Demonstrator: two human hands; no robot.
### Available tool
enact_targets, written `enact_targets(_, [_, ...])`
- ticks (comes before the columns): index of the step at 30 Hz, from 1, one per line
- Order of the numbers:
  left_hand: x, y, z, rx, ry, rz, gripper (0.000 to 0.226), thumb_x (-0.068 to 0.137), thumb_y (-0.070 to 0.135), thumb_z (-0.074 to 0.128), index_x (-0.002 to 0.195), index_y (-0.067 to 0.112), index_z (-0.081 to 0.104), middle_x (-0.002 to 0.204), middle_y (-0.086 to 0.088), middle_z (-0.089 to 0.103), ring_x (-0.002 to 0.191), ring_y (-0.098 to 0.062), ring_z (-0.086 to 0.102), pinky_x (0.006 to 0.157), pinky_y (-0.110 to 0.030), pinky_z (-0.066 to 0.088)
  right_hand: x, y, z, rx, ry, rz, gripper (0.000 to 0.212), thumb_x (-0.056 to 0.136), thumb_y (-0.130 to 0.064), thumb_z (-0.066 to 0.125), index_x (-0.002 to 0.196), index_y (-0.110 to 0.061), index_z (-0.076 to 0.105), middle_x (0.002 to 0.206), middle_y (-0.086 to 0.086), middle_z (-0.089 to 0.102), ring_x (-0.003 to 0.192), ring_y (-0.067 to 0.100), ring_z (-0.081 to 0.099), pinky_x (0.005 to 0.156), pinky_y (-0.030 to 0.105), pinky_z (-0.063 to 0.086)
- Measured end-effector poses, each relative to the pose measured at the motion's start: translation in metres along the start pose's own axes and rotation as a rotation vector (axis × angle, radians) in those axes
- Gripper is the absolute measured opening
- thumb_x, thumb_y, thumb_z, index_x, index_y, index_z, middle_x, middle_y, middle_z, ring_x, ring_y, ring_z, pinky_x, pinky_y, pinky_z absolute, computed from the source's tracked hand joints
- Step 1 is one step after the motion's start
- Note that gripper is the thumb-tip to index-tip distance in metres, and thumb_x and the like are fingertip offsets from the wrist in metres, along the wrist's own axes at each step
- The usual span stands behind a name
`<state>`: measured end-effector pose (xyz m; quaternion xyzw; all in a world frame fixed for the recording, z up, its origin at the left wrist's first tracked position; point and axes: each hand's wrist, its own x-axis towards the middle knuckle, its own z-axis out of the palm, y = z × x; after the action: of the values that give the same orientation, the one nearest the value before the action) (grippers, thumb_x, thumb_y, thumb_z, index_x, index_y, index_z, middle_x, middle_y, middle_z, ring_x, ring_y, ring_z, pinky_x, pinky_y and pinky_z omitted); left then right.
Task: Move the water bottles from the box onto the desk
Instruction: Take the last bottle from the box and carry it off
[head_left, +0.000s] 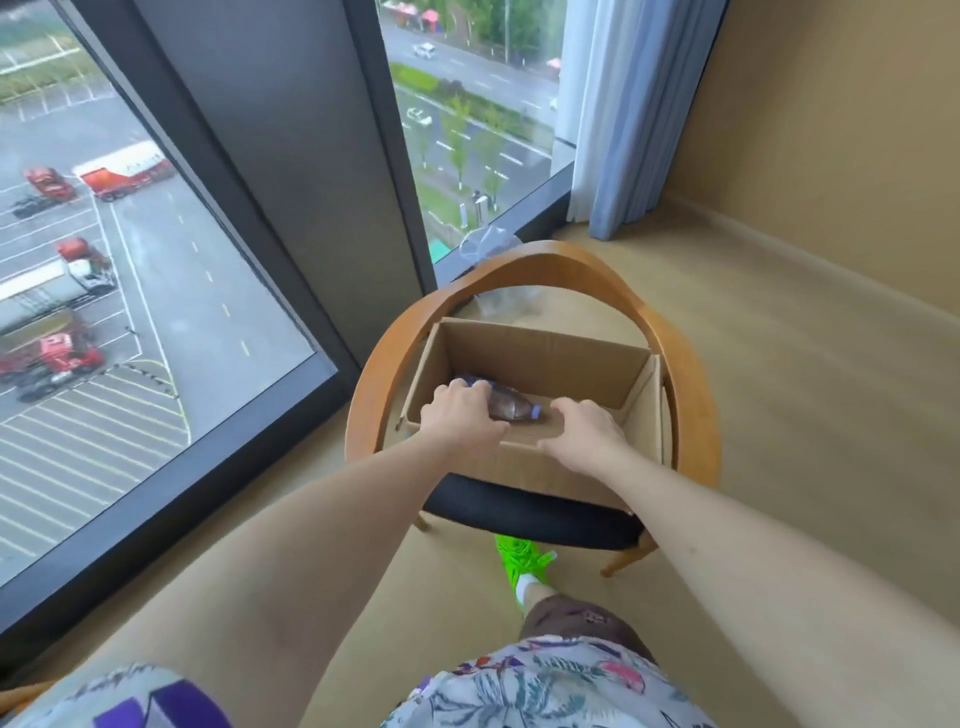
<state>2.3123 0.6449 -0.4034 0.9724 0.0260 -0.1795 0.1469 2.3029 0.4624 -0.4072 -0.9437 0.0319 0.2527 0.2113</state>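
An open cardboard box (550, 358) sits on the black seat of a wooden chair. Inside it a clear water bottle (511, 406) with a blue cap lies on its side, cap toward the right. My left hand (460, 415) is wrapped over the bottle's body, fingers on its far side and thumb on the near side. My right hand (584, 428) rests on the box's near wall just right of the cap, with fingers curled inside and thumb outside along the rim. The rest of the box floor near my hands is hidden. No desk is in view.
The round-backed wooden chair (691, 384) stands on beige carpet beside a floor-to-ceiling window (156, 291). A clear plastic object (488, 247) lies behind the chair. A blue curtain (618, 130) hangs at the far right corner. My green shoe (519, 564) is under the chair's front.
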Motion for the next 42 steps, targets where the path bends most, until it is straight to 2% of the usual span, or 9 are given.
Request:
enact_targets(7, [0.101, 0.010, 0.010, 0.035, -0.124, -0.051, 0.049, 0.092, 0.044, 0.066, 0.134, 0.023, 0.055, 0.128, -0.007, 0.054, 0.119, -0.029, 0.050, 0.097, -0.047, 0.051, 0.097, 0.010, 0.005, 0.062, -0.185, 0.087, 0.072, 0.087, -0.047, 0.071, 0.150, -0.028, 0.042, 0.145, 0.008, 0.049, 0.135, 0.032, 0.044, 0.106, 0.045, 0.044])
enact_targets(14, [0.167, 0.010, 0.050, 0.107, -0.234, 0.025, 0.054, 0.089, 0.038, 0.068, 0.137, 0.016, 0.055, 0.142, -0.013, 0.047, 0.134, -0.036, 0.041, 0.105, -0.049, 0.043, 0.159, 0.035, 0.027, 0.091, -0.299, 0.192, 0.070, 0.086, -0.048, 0.071, 0.147, -0.025, 0.045, 0.140, 0.011, 0.052, 0.134, 0.034, 0.046, 0.105, 0.046, 0.045])
enact_targets(19, [0.204, 0.000, 0.088, 0.209, -0.324, 0.074, 0.058, 0.083, 0.034, 0.072, 0.135, 0.017, 0.054, 0.140, -0.011, 0.047, 0.133, -0.035, 0.040, 0.104, -0.051, 0.041, 0.193, 0.043, 0.058, 0.171, -0.347, 0.274, 0.070, 0.085, -0.046, 0.073, 0.146, -0.022, 0.047, 0.140, 0.014, 0.053, 0.133, 0.034, 0.048, 0.106, 0.040, 0.044])
enact_targets(25, [0.236, -0.020, 0.132, 0.340, -0.440, 0.139, 0.074, 0.087, 0.036, 0.072, 0.152, 0.019, 0.042, 0.161, -0.013, 0.034, 0.154, -0.034, 0.018, 0.121, -0.058, 0.017, 0.219, 0.053, 0.096, 0.234, -0.384, 0.361, 0.067, 0.086, -0.044, 0.073, 0.145, -0.023, 0.049, 0.142, 0.016, 0.052, 0.135, 0.035, 0.045, 0.106, 0.038, 0.042])
enact_targets(27, [0.249, -0.025, 0.141, 0.373, -0.467, 0.160, 0.076, 0.090, 0.031, 0.070, 0.156, 0.019, 0.036, 0.165, -0.011, 0.030, 0.156, -0.033, 0.014, 0.121, -0.060, 0.016, 0.225, 0.059, 0.106, 0.256, -0.402, 0.385, 0.068, 0.087, -0.043, 0.072, 0.147, -0.022, 0.047, 0.147, 0.016, 0.048, 0.139, 0.035, 0.041, 0.110, 0.041, 0.040])
enact_targets(32, [0.268, -0.028, 0.152, 0.410, -0.465, 0.199, 0.074, 0.085, 0.017, 0.068, 0.152, 0.016, 0.037, 0.150, -0.015, 0.041, 0.143, -0.037, 0.032, 0.117, -0.054, 0.027, 0.237, 0.071, 0.128, 0.302, -0.425, 0.413, 0.061, 0.090, -0.036, 0.072, 0.142, -0.012, 0.051, 0.143, 0.013, 0.053, 0.138, 0.033, 0.041, 0.107, 0.039, 0.040])
enact_targets(35, [0.270, -0.022, 0.163, 0.472, -0.360, 0.229, 0.056, 0.083, 0.015, 0.067, 0.137, 0.015, 0.051, 0.137, -0.019, 0.047, 0.126, -0.041, 0.043, 0.108, -0.050, 0.035, 0.242, 0.074, 0.137, 0.324, -0.435, 0.426, 0.054, 0.089, -0.032, 0.072, 0.137, -0.013, 0.055, 0.137, 0.012, 0.057, 0.133, 0.032, 0.046, 0.101, 0.035, 0.042])
enact_targets(38, [0.267, -0.021, 0.171, 0.561, -0.340, 0.255, 0.041, 0.084, 0.016, 0.065, 0.125, 0.016, 0.061, 0.138, -0.018, 0.041, 0.122, -0.041, 0.041, 0.100, -0.049, 0.039, 0.244, 0.076, 0.144, 0.324, -0.437, 0.429, 0.051, 0.088, -0.030, 0.071, 0.135, -0.015, 0.057, 0.135, 0.014, 0.057, 0.134, 0.032, 0.045, 0.102, 0.036, 0.042])
enact_targets(42, [0.257, -0.026, 0.177, 0.669, -0.455, 0.315, 0.053, 0.080, 0.016, 0.069, 0.130, 0.016, 0.053, 0.137, -0.017, 0.044, 0.124, -0.039, 0.044, 0.110, -0.058, 0.034, 0.244, 0.077, 0.145, 0.328, -0.422, 0.444, 0.046, 0.086, -0.031, 0.073, 0.129, -0.021, 0.061, 0.131, 0.010, 0.061, 0.126, 0.030, 0.051, 0.092, 0.032, 0.044])
